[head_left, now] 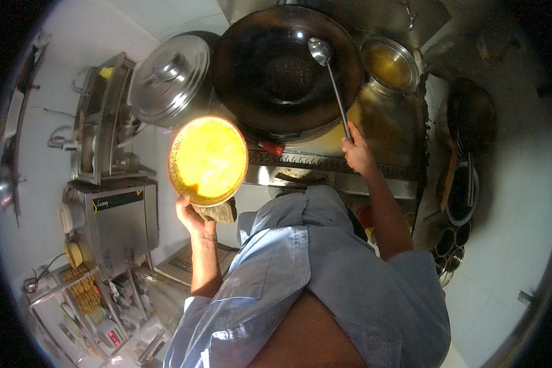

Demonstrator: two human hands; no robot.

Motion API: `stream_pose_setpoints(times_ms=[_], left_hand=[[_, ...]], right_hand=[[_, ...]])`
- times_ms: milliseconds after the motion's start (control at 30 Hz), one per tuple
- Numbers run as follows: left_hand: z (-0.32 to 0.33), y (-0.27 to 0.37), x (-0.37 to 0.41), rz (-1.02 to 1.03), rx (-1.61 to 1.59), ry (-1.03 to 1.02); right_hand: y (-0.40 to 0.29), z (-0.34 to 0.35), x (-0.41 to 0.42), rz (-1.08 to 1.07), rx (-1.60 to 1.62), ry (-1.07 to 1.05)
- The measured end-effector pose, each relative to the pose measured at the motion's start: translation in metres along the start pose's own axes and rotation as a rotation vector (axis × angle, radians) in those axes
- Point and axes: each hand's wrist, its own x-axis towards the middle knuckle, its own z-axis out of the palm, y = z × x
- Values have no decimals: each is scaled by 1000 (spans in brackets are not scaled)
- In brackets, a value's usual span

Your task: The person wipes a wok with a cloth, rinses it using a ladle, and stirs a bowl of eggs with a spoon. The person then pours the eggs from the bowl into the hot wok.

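Observation:
My left hand [194, 215] holds a round bowl [173, 181] with a patterned rim by its lower edge. Bright yellow liquid [209, 158], which looks like beaten egg, fills it and glares in the sunlight. In my right hand [359, 152] is the dark handle of a long metal ladle [336, 94]. The ladle's bowl is over the right side of a large dark wok [253, 87], and I cannot tell whether it touches the metal. The wok's inner surface has an oily sheen. A red object [271, 147], perhaps a handle grip, sits at the wok's near edge.
A lidded steel pot [171, 76] stands left of the wok. On its right is a metal pot of yellowish oil [388, 66]. Steel shelving [103, 115] and a steel appliance [122, 225] line the left side. Utensils and strainers [462, 184] hang along the right wall.

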Motion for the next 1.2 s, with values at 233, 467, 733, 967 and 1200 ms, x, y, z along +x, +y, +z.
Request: stream_pose_setpoints(times_ms=[233, 467, 733, 967, 1200], left_hand=[[-2, 1, 0, -2, 33, 12], [-13, 3, 7, -46, 65, -1], [-29, 1, 40, -149, 67, -80], [34, -24, 99, -161, 103, -212], [87, -59, 188, -141, 139, -334]], right_hand=[[-28, 25, -43, 290, 842, -428], [-28, 17, -83, 371, 1437, -708], [-44, -1, -167, 218, 988, -389], [-78, -23, -188, 180, 801, -118], [-82, -41, -156, 210, 971, -131]])
